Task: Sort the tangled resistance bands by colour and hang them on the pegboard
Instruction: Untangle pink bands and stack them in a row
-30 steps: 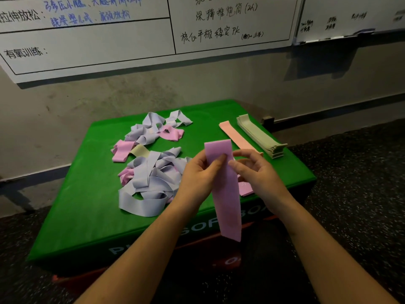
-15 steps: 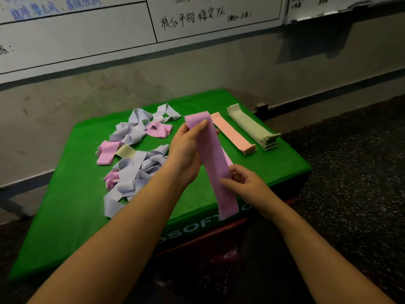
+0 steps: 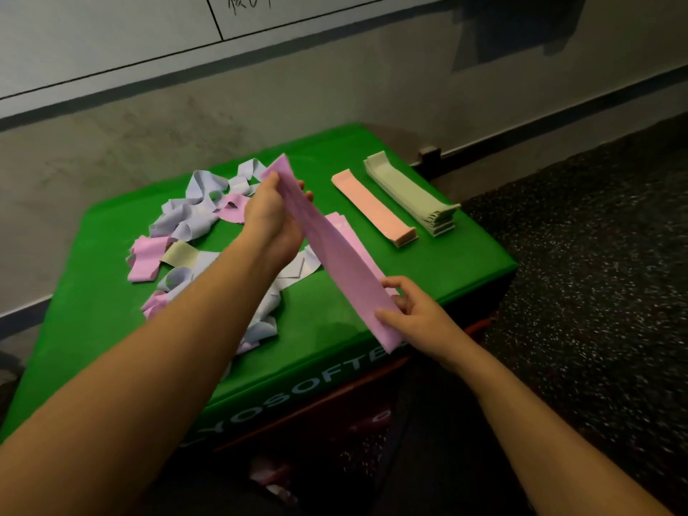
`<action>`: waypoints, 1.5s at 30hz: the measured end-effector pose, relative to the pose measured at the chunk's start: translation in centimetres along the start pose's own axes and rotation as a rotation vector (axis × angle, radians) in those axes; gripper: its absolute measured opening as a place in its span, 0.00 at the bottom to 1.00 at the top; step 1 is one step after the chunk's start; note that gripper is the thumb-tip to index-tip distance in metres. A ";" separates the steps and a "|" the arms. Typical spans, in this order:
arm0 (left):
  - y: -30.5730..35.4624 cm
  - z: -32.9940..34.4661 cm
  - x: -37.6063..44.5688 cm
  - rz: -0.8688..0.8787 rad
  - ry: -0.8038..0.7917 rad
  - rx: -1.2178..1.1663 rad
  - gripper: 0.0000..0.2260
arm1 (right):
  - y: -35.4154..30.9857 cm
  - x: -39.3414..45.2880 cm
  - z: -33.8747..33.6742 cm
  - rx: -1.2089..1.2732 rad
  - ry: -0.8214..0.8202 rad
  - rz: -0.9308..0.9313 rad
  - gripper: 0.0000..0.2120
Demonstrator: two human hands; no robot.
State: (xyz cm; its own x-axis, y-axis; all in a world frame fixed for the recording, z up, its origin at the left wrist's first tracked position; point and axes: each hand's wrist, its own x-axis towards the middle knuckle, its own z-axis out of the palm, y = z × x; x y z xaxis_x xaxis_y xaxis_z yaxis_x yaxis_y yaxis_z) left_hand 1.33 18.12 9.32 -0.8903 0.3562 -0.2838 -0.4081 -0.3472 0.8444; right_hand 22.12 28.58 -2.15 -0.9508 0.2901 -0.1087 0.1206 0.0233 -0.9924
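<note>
A pink band [image 3: 335,251] is stretched flat and slanted above the green box [image 3: 446,262]. My left hand [image 3: 273,214] pinches its far upper end and my right hand [image 3: 409,314] pinches its near lower end. Under it lies a flat stack of pink bands [image 3: 352,232]. To the right lie a neat salmon stack [image 3: 372,206] and a neat pale green stack [image 3: 409,193]. A tangled heap of lavender bands [image 3: 193,217] with pink ones [image 3: 143,256] and one pale green band [image 3: 178,253] covers the left half, partly hidden by my left forearm. No pegboard is in view.
The box stands against a grey wall with a whiteboard [image 3: 111,35] above. Dark speckled floor [image 3: 595,273] lies to the right and front. A red box [image 3: 335,404] sits under the green one.
My left hand carried the band's top end further away and up, my right hand slid down to its lower end, and the band now slants over the pink stack. The view tilted downward.
</note>
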 end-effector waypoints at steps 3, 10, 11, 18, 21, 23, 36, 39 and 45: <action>-0.3 -0.1 2.2 -0.018 0.067 0.008 0.13 | 1.1 0.0 -0.8 0.018 0.081 -0.047 0.16; -1.9 0.4 5.1 -0.028 0.134 0.080 0.14 | 1.2 -0.1 -2.8 0.105 0.232 -0.166 0.11; -2.2 0.5 5.5 -0.030 0.141 0.104 0.14 | 1.1 -0.1 -3.1 0.086 0.214 -0.174 0.11; -3.3 1.0 8.8 -0.039 0.159 0.279 0.13 | 1.8 0.5 -5.2 -0.180 -0.078 -0.186 0.24; -3.9 1.3 10.3 -0.028 0.159 0.343 0.08 | 1.7 1.5 -5.6 -0.358 0.043 -0.292 0.13; -4.3 1.5 11.2 -0.016 0.148 0.396 0.06 | 2.0 2.3 -5.9 -0.524 0.090 -0.466 0.09; -7.2 0.3 15.8 -0.005 0.056 0.656 0.03 | 5.2 6.5 -6.5 -0.948 -0.113 -0.652 0.05; -7.8 -0.1 16.4 0.056 0.056 0.783 0.04 | 5.8 6.7 -6.6 -0.944 -0.140 -0.615 0.04; -8.7 -1.0 17.4 0.082 0.016 0.934 0.04 | 6.2 6.8 -7.2 -0.930 -0.197 -0.613 0.08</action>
State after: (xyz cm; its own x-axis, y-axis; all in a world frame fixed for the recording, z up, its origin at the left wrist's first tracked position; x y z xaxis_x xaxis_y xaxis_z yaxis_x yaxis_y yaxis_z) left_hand -10.78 26.46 -3.35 -0.9145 0.3471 -0.2078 -0.0225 0.4692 0.8828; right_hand 18.43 37.61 -8.62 -0.9412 -0.1685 0.2929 -0.2937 0.8366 -0.4624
